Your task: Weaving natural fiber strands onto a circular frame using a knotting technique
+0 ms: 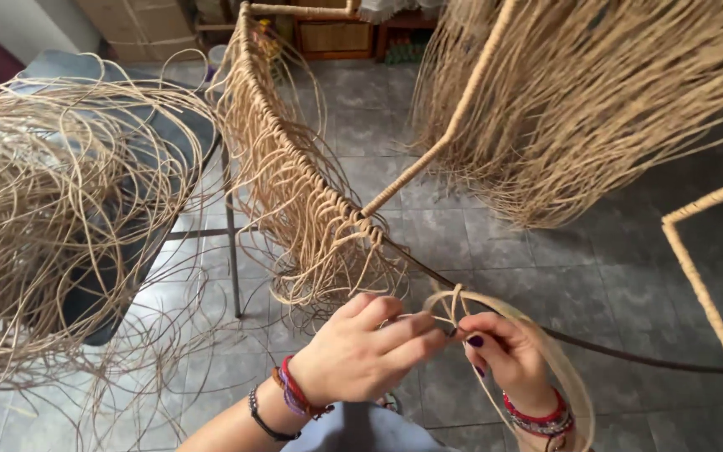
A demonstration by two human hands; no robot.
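1. Right now we see both hands meeting on one loop of rattan strand (495, 305), which is knotted around the dark metal rod (629, 353) of the frame.
2. Our left hand (361, 351) is closed on the strand, thumb and fingers pinching it just left of the knot, with woven bracelets on the wrist.
3. Our right hand (508, 351) is also clenched on the same strand, its fingertips touching those of the left hand right at the rod; the nails are painted dark and red bead bracelets (537, 414) circle the wrist.
4. From the knot the strand curves in a wide loop to the right of the right hand and drops down past the wrist, below the rod.
5. Up the rod, to the left of the knot, a row of knotted strands (303, 192) already hangs from it, their loose ends curling below.
6. At the end of that row a strand-wrapped bar (453, 125) branches off the rod and rises to the upper right.
7. Beyond the rod, a thick curtain of loose fibres (579, 109) hangs from another part of the frame.
8. Right of the rod's far end stands a wrapped frame corner (696, 259).
9. Well left of the rod, a big tangled heap of rattan (52, 209) lies over a dark chair (119, 276).
10. Beneath the rod lies a grey tiled floor (479, 234).
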